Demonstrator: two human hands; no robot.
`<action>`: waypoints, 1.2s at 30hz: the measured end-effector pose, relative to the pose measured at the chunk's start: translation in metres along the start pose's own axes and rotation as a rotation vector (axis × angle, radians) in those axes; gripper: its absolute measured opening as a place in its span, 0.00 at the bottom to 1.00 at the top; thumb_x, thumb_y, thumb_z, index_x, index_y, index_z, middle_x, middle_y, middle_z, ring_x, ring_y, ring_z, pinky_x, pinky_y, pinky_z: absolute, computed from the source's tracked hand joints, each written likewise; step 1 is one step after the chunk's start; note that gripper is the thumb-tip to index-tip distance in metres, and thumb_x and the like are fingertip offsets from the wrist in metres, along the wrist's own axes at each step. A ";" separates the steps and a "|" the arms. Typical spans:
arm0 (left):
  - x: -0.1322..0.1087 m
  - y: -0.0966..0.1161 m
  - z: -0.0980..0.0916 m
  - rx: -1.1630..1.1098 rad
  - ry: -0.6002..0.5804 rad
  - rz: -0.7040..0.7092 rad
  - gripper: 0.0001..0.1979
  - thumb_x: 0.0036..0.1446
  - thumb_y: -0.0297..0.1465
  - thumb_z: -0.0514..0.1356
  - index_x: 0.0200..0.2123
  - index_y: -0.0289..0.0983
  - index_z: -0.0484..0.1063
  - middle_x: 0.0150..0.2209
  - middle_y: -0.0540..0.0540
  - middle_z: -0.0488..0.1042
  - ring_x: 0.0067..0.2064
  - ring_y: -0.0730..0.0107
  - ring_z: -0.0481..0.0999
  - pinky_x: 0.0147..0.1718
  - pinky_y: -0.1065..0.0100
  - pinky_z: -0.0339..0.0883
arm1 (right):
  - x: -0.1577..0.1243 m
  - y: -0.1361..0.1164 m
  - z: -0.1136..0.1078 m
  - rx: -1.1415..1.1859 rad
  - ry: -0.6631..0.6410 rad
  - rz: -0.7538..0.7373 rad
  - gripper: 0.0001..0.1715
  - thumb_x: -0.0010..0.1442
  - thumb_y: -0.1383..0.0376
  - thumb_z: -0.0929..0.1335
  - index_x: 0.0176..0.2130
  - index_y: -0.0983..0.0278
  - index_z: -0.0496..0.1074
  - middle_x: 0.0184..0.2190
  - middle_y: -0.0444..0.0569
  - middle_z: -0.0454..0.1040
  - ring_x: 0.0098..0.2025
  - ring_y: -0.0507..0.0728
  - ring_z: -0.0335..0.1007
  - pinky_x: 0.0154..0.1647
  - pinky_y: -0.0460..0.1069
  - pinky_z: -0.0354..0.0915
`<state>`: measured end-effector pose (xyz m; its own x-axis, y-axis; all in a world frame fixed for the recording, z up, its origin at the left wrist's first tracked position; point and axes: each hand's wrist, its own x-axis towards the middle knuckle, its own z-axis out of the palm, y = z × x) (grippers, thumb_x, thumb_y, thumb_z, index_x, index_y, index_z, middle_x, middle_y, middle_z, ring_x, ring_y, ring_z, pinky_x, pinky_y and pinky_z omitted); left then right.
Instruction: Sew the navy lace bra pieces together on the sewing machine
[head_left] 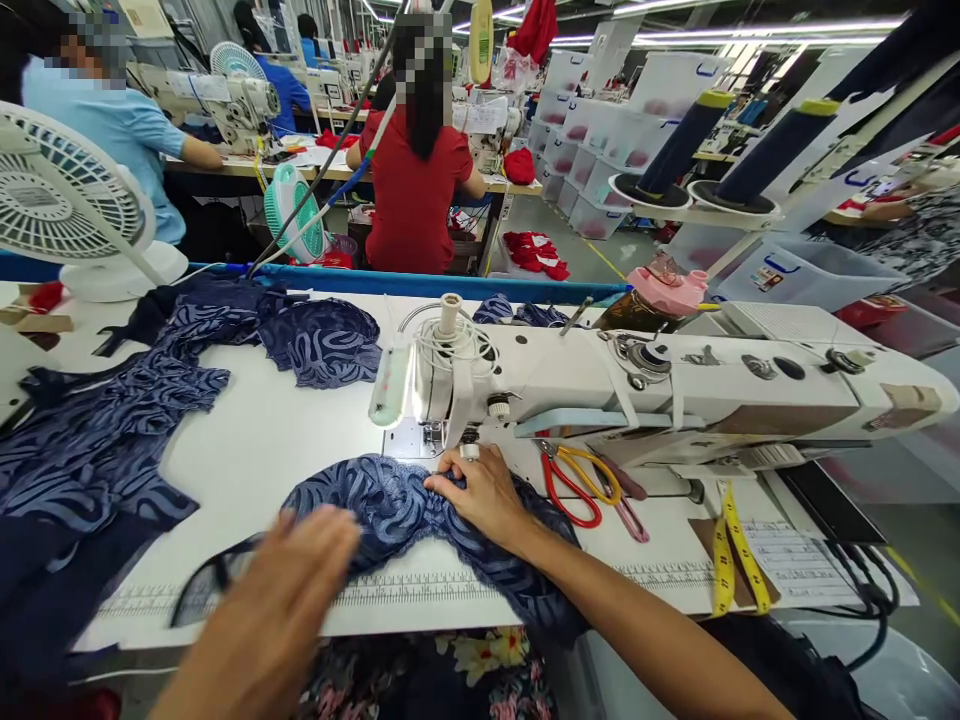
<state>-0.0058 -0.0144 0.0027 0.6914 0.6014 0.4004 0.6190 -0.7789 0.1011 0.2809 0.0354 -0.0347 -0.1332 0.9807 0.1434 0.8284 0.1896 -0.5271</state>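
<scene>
A navy lace bra (360, 500) with a swirling pattern lies across the front of the white sewing table, its two cups joined at the middle. My right hand (484, 500) pinches that middle part between thumb and fingers, just in front of the presser foot (433, 437) of the white sewing machine (570, 375). At the lower left my left hand (289, 580) is smeared by motion, its fingers stretched out and nothing seen in it. It hovers over the left cup's outer side, near a sheer dark strip (199, 590); whether it touches the fabric is unclear.
More navy lace pieces (97, 430) are heaped at left, with another cup piece (322, 345) behind. Scissors with red handles (574, 505) lie under the machine arm, near a yellow tape measure (724, 560). A white fan (67, 190) stands at back left; co-workers sit beyond.
</scene>
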 end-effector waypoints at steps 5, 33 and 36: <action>0.052 0.028 0.073 -0.076 0.055 0.179 0.15 0.64 0.27 0.55 0.53 0.30 0.70 0.50 0.37 0.77 0.56 0.56 0.73 0.60 0.49 0.64 | -0.002 0.003 0.001 -0.018 0.023 -0.030 0.11 0.61 0.57 0.72 0.33 0.61 0.73 0.30 0.42 0.75 0.37 0.55 0.69 0.45 0.50 0.55; 0.063 0.036 0.080 -0.107 0.098 0.138 0.21 0.67 0.40 0.53 0.53 0.31 0.72 0.48 0.40 0.78 0.54 0.58 0.73 0.63 0.50 0.58 | 0.004 0.003 -0.007 0.026 0.048 -0.093 0.05 0.61 0.64 0.72 0.32 0.60 0.73 0.27 0.42 0.74 0.37 0.56 0.69 0.44 0.51 0.57; 0.059 0.040 0.085 -0.132 0.068 0.120 0.24 0.66 0.44 0.54 0.53 0.31 0.71 0.49 0.40 0.78 0.55 0.56 0.73 0.63 0.47 0.57 | 0.011 -0.001 -0.001 0.082 0.014 -0.005 0.11 0.57 0.61 0.75 0.28 0.61 0.72 0.24 0.39 0.72 0.32 0.53 0.68 0.41 0.49 0.57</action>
<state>0.0918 0.0049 -0.0467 0.7277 0.4926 0.4773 0.4760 -0.8637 0.1656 0.2786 0.0460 -0.0319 -0.1288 0.9791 0.1574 0.7801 0.1980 -0.5936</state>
